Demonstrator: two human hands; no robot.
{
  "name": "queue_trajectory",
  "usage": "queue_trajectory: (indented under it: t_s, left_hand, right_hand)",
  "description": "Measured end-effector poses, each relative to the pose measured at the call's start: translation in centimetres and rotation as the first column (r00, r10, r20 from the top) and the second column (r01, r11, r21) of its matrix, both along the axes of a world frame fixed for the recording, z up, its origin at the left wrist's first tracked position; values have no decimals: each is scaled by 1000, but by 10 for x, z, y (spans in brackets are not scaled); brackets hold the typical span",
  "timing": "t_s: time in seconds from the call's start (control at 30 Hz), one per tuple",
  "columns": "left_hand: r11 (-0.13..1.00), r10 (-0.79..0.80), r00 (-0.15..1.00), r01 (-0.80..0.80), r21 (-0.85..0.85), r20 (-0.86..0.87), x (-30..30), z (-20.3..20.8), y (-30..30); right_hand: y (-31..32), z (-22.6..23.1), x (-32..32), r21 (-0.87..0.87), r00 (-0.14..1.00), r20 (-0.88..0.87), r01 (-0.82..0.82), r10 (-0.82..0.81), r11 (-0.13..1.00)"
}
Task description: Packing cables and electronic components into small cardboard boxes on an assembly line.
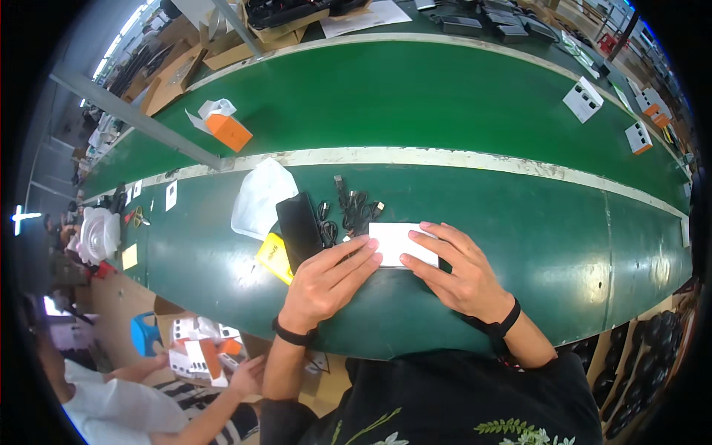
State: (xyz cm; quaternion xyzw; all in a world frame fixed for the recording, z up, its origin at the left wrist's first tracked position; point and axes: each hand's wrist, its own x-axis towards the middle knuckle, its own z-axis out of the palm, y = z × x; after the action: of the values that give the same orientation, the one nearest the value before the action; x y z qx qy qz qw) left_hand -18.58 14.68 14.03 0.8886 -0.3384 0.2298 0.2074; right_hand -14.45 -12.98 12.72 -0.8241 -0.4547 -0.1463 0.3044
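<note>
A small white rectangular box (394,243) lies between my two hands, just above or on the green worktable (534,237). My left hand (324,288) presses its fingertips against the box's left end. From the right, my right hand (458,273) grips the box, its fingers bent over the top face and near edge. Beside my left hand is a flat black rectangular device (298,226), partly over a yellow packet (275,258). Several black cables (354,208) with plugs lie coiled behind the box. A translucent white plastic bag (263,196) rests behind the device.
Beyond a pale rail (445,158) runs a green conveyor belt (386,96). It carries an open orange-and-white box (228,131) and white boxes (583,101) at right. A grey metal post (141,111) slants at left. Another person (126,404) handles boxes in a carton at lower left.
</note>
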Motion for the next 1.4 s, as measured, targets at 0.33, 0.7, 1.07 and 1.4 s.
queue_trajectory:
  t_s: [0.33,0.7,1.07,1.4]
  left_hand:
    - [985,-44,988,19,-171,-147,9,8,-1]
    - [811,20,951,-196,-552,-307,-14,-29,-13]
    - [641,278,917,-399,-656,-286,-25,-40,-35]
    - [799,281,960,-226,-557,14,-24,-33,-39]
  right_hand:
    - [9,6,3,-9,998,-52,-44,44,999]
    - [18,1,4,-49,998,17,-55,56,997]
    - [27,16,16,-118,997,21,-70,73,991]
    - [18,16,4,-88,997,-11,-78,77,993]
